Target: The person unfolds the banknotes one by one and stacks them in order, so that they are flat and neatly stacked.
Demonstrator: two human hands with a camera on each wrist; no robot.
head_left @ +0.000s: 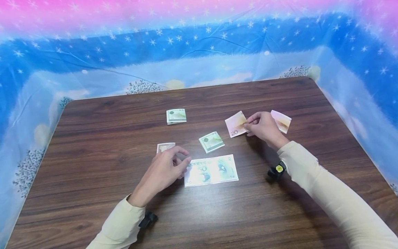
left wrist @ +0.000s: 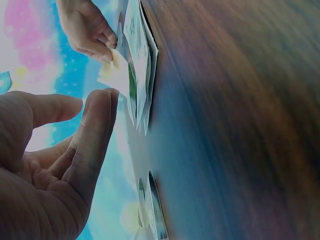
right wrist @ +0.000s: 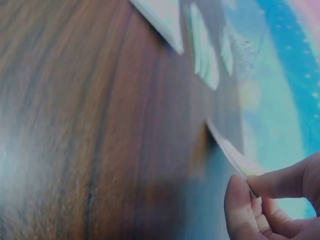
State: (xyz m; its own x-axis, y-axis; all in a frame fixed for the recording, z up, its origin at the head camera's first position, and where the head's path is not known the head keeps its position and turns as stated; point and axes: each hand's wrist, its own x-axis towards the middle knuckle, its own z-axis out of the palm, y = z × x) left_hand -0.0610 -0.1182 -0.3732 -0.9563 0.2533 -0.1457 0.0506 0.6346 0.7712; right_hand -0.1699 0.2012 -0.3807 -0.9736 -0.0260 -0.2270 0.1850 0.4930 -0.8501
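Between thumb and fingers, my right hand [head_left: 264, 128] pinches the edge of a folded 20 banknote [head_left: 235, 123], pale pink and yellow-brown. In the right wrist view, the note [right wrist: 232, 152] appears nearly edge-on above the table. My left hand [head_left: 168, 164] hovers at the left end of a pale 50 banknote [head_left: 214, 169] lying flat. The left wrist view shows a gap between the left thumb and fingers, with nothing held there. Partly hidden behind that hand is a small brownish note [head_left: 166, 146]. A folded green note [head_left: 212, 141] lies just beyond the 50 note.
Another folded green note [head_left: 176, 116] lies farther back on the brown wooden table [head_left: 102, 145]. Behind my right hand is a second pinkish folded note [head_left: 282, 121], partly covered. A blue and pink snowflake curtain [head_left: 186, 38] hangs around the table's far and side edges.
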